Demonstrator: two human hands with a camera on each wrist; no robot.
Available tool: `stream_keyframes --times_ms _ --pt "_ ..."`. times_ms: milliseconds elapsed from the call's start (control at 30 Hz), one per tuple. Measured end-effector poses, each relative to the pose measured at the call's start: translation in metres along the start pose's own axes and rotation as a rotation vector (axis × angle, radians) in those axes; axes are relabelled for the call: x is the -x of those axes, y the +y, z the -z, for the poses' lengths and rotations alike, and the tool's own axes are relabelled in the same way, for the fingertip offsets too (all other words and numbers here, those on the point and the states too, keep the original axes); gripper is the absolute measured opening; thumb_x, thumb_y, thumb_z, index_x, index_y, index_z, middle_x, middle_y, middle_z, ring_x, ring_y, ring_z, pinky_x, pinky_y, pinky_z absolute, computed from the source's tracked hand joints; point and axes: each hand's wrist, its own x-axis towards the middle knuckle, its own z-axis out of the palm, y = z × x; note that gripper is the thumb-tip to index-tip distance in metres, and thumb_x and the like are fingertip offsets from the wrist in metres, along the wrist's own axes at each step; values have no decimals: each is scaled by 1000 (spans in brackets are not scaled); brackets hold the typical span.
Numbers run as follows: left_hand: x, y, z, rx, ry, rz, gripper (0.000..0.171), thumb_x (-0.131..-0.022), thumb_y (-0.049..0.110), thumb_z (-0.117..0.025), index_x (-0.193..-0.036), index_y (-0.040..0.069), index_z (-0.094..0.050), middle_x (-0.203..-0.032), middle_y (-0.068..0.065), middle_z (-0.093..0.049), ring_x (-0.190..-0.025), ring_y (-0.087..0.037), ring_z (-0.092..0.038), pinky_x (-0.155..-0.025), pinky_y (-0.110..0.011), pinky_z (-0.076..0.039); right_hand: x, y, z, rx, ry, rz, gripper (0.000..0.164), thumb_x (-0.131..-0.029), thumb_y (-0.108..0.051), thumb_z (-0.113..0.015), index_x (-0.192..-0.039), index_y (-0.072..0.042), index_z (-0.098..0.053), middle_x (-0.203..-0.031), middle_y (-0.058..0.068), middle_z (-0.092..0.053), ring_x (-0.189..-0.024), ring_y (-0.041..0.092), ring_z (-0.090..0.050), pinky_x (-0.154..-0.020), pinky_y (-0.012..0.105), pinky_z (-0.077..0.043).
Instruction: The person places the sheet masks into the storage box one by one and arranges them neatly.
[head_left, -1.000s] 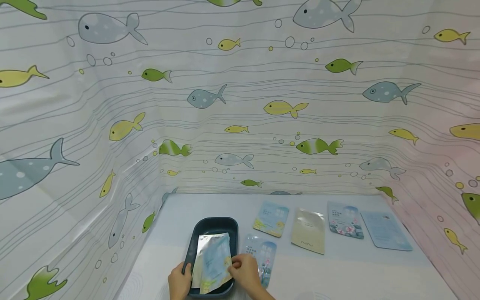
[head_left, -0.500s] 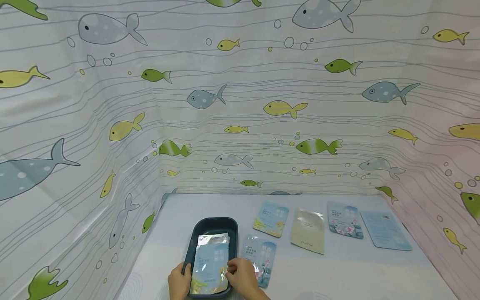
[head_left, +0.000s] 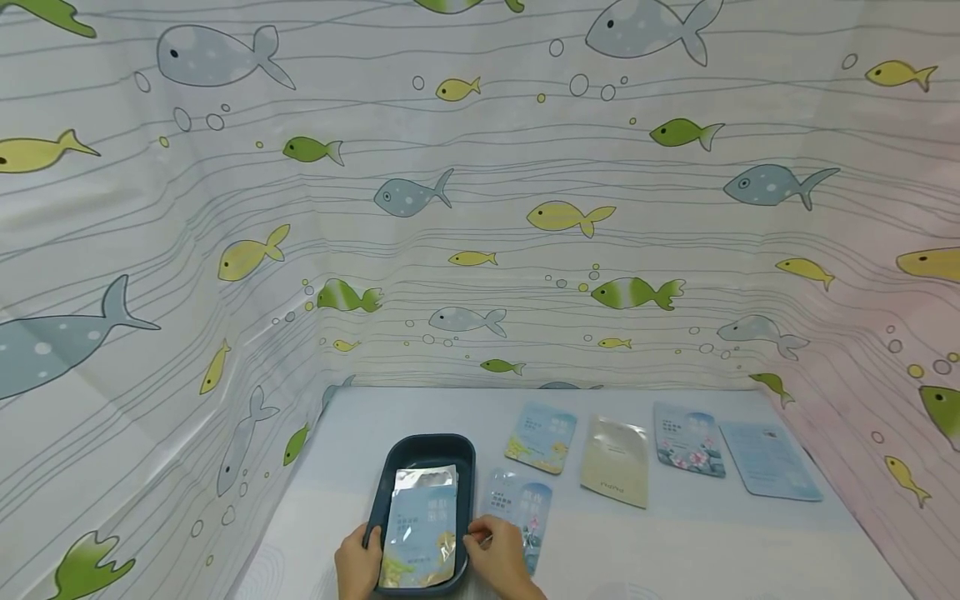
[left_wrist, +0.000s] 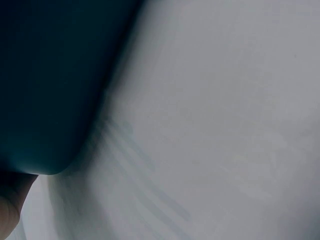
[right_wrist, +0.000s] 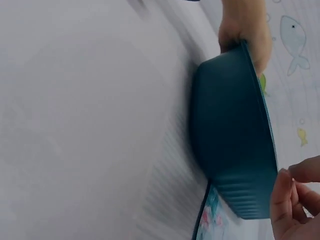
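Note:
My left hand grips the left rim of a dark teal tray, thumb over the edge. Inside it, a light blue sachet with yellow flowers lies flat over a silver-topped sachet. My right hand is at the tray's right rim, fingers loosely curled and nothing showing in them; in the right wrist view the thumb and index fingertips almost meet beside the rim. Partly behind that hand lies a blue sachet with pink flowers. The left wrist view shows the tray's dark outer wall.
Several more sachets lie across the white table: a blue one with yellow flowers, a gold one, a blue one with pink flowers and a plain blue one. A fish-print curtain surrounds the table.
The light blue sachet has gone from tilted over the tray to flat inside it. My right hand has let go and shifted slightly right to the rim. My left hand stays put.

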Motion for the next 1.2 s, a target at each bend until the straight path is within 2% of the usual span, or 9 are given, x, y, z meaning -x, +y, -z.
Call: stream_keyframes --times_ms 100,200,333,433,633,800,900,967,1200 --pt "1 0 0 18 -18 11 20 -86 4 -50 -68 -2 -56 -48 0 -41 -43 -13 -35 -45 -25 -29 3 7 6 43 41 -32 7 -70 0 -66 -75 1 -61 -58 -4 -54 -48 -1 -47 -47 19 -41" --pt "1 0 1 33 -33 19 28 -87 5 -49 -59 2 -47 -46 2 -32 -41 -12 -30 -46 -25 -28 8 13 13 80 53 -79 10 -69 0 -66 -76 0 -60 -57 -6 -51 -48 -1 -46 -48 19 -40" --pt "0 1 2 44 -41 33 31 -88 5 -47 -57 4 -42 -47 1 -31 -41 -13 -30 -47 -26 -28 12 18 20 95 41 -140 12 -67 -2 -66 -77 0 -59 -56 -5 -51 -50 1 -45 -48 20 -39" --pt "-1 2 2 31 -25 21 29 -87 5 -48 -58 5 -45 -46 2 -32 -41 -12 -30 -45 -25 -28 16 21 24 117 52 -174 13 -66 -4 -67 -76 -1 -59 -57 -5 -51 -51 2 -45 -48 21 -37" --pt "1 3 2 48 -38 22 33 -88 5 -47 -56 5 -41 -46 2 -30 -39 -12 -29 -45 -26 -29 22 30 28 216 81 -277 16 -67 -8 -69 -78 -3 -58 -60 -4 -50 -53 8 -45 -50 26 -37" --pt "2 3 2 68 -36 33 34 -89 6 -46 -55 6 -39 -46 1 -28 -39 -13 -28 -46 -27 -29 25 40 26 357 24 -411 36 -68 -20 -73 -90 2 -57 -69 6 -53 -61 19 -52 -55 36 -44" --pt "2 3 2 65 -32 23 34 -89 6 -46 -55 6 -39 -46 1 -29 -39 -13 -28 -46 -27 -29 28 41 24 462 -4 -442 51 -65 -28 -76 -98 3 -55 -75 11 -54 -64 26 -55 -58 41 -45" --pt "3 3 1 67 -32 27 34 -89 6 -46 -55 6 -39 -46 1 -29 -39 -13 -28 -46 -27 -29 31 38 23 490 -20 -455 56 -63 -29 -77 -101 5 -53 -75 13 -53 -64 28 -55 -57 42 -45" --pt "4 2 1 80 -51 49 34 -89 8 -45 -56 5 -40 -47 1 -28 -40 -13 -28 -47 -27 -29 35 32 25 469 2 -428 49 -60 -21 -80 -88 8 -52 -66 12 -57 -58 24 -57 -53 38 -45"
